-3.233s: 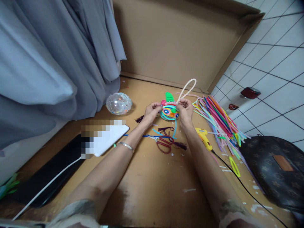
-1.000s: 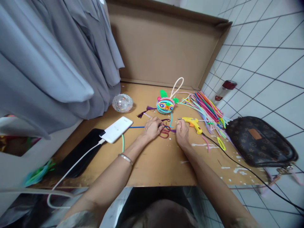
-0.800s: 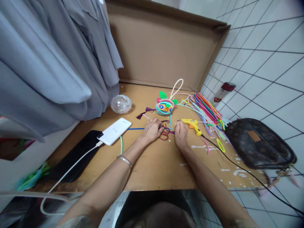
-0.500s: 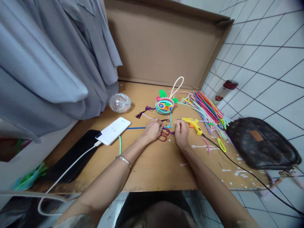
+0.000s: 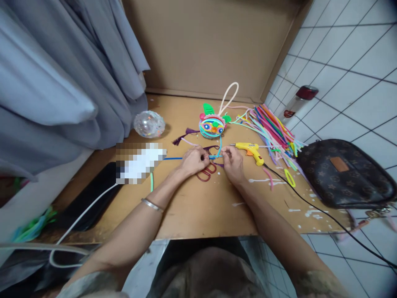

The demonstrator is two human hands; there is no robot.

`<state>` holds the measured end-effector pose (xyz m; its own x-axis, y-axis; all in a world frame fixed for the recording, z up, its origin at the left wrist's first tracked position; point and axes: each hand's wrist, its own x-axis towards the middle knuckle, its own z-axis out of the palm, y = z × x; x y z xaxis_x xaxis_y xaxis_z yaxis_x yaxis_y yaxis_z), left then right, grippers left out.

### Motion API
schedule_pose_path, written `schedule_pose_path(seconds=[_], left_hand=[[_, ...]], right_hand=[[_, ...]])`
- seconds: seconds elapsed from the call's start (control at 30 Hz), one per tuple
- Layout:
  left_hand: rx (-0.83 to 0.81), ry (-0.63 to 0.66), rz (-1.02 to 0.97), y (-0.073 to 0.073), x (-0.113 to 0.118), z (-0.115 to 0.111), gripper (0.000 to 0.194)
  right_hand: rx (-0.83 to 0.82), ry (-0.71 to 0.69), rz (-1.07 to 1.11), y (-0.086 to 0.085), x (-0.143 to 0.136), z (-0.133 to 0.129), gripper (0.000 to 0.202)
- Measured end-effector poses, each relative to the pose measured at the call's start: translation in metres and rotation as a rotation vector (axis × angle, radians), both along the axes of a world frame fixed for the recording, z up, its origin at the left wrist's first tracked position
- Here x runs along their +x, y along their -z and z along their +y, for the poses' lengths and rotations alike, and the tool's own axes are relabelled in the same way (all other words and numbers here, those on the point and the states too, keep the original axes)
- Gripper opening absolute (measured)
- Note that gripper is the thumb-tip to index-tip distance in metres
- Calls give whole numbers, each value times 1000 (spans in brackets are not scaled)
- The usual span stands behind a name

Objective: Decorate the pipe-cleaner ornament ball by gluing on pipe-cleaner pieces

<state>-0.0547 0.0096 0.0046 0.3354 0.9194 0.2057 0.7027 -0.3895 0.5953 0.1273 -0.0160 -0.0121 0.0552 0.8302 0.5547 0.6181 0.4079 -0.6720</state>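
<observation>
A thin blue pipe cleaner (image 5: 172, 158) lies crosswise on the table and passes through my left hand (image 5: 194, 160), whose fingers are curled closed around it. My right hand (image 5: 233, 164) is pinched closed at the right end of the blue length, where a lighter blue pipe cleaner (image 5: 220, 145) bends up and away. Scissors with dark red handles (image 5: 204, 174) lie below, partly hidden by my left hand. Just beyond my hands stands a colourful lion-head ornament (image 5: 212, 126) with green ears, a white loop and purple tassels (image 5: 186, 134).
A yellow glue gun (image 5: 250, 150) with a black cord lies right of my right hand. Bundled coloured pipe cleaners (image 5: 273, 128), a brown bag (image 5: 347, 178) and a bottle (image 5: 297, 103) are farther right. A clear ball (image 5: 149, 124) and a pixelated white phone (image 5: 141, 163) sit left.
My left hand has lifted and curled around the blue pipe cleaner. My right hand has moved to its right end. The camera view has shifted slightly.
</observation>
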Motion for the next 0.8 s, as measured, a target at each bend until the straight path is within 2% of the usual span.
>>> schedule_pose_path(seconds=[0.17,0.27,0.4,0.6,0.7,0.8], left_hand=[[0,-165,-167,4,-15,12,13],[-2,-199,-199,7,-18,16,14],[48,-135,-179,11,-12,13,13],[124,45,-44,12,-4,4,14],[147,91,-39,11,-4,4,16],[174,92,-91,10,-4,4,20]], right_hand=[[-38,-42,-169,-3,2,-2,24],[-40,-47,-341,-3,0,-2,21],[-85,-84,-574,-3,-6,4,18],[-93,-45,-796,-8,-16,13,22],[-37,15,-850,-11,-18,11,22],[14,66,-807,-10,-17,11,24]])
